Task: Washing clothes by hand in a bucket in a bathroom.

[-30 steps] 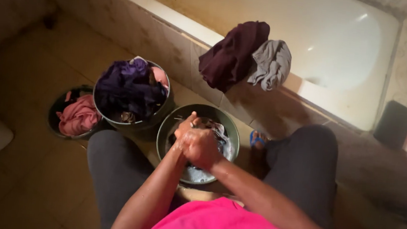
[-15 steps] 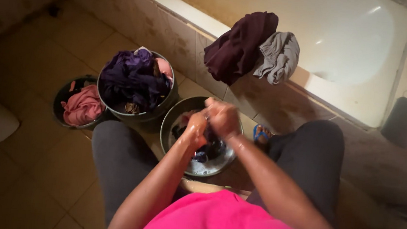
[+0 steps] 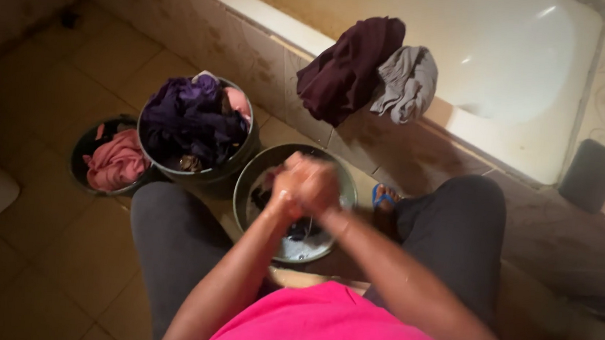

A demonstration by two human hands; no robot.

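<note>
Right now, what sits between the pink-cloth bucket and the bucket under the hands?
In the head view, the bucket of purple clothes stands between the pink-cloth bucket and the wash bucket under both hands.

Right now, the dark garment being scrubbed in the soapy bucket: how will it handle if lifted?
Likely floppy: the dark garment sags below the clasped left hand and right hand. Probably heavy and dripping, since it hangs into the sudsy bucket. Possibly slippery from the soap.
</note>
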